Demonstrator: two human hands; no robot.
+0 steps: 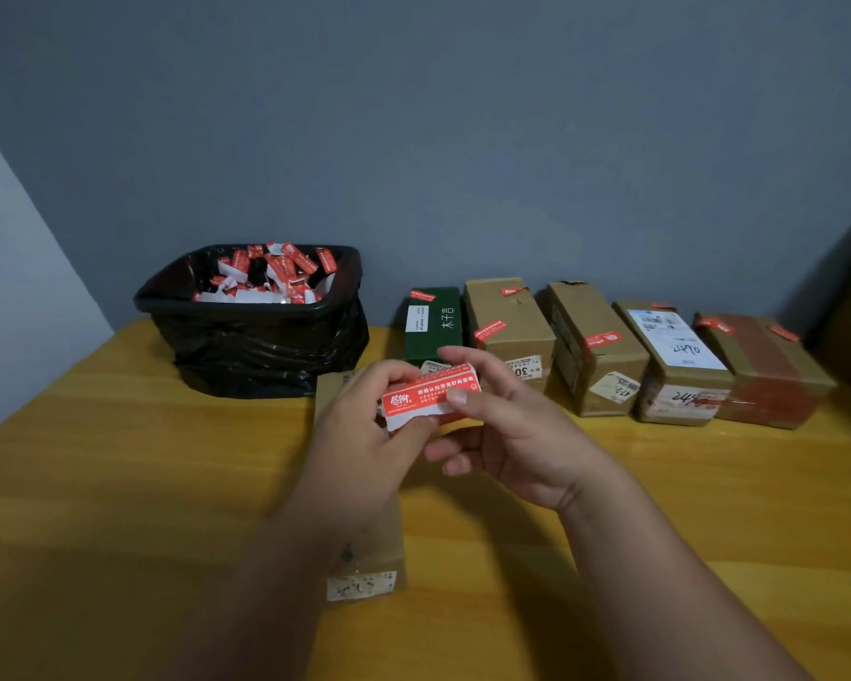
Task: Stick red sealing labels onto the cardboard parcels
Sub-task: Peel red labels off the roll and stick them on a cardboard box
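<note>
While both forearms reach in from the lower edge, I hold my left hand (364,425) and right hand (507,435) raised together above the desk (119,484). Each grip is pinched on the red sealing label (431,393), thumbs on its near face, fingers curled behind. An unlabelled cardboard parcel (364,557) lies under my left forearm. The labelled parcels (595,346) stand in a row at the wall, beside a bin (251,336) of backing scraps.

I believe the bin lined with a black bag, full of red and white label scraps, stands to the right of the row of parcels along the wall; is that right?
Not quite: in the head view the bin stands to the left of the row of parcels, not the right. It is lined with a black bag and full of red and white scraps.
</note>
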